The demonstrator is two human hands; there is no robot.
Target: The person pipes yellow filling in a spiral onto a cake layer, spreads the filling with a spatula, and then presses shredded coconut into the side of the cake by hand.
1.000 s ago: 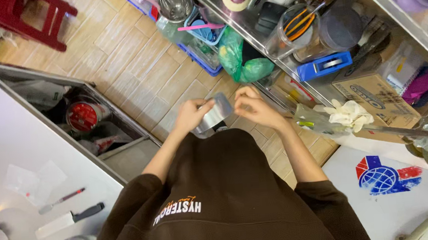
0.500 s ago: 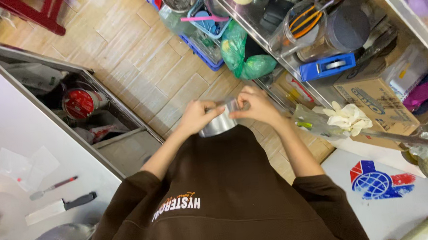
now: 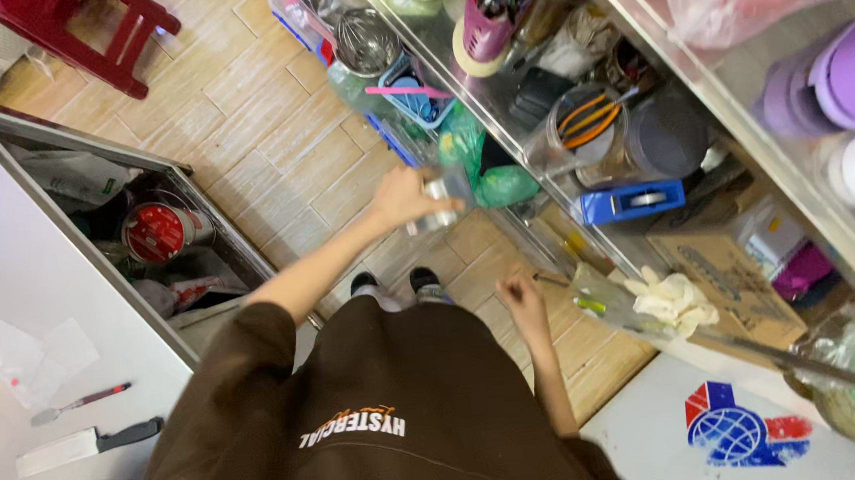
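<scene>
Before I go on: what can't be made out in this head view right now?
- Shiny metal container in the left hand: motion-blurred, kind unclear; fingers hide its near side.
- Right hand: curled, small; whether its grip holds anything is unclear.
- Shelf rack contents: crowded and overlapping.
- Cleaver on the counter: blurred.

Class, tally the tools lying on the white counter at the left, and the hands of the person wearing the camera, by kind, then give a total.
Cleaver: 1
Red-handled small spatula: 1
Left hand, holding a small metal container: 1
Right hand, empty: 1
Total: 4
</scene>
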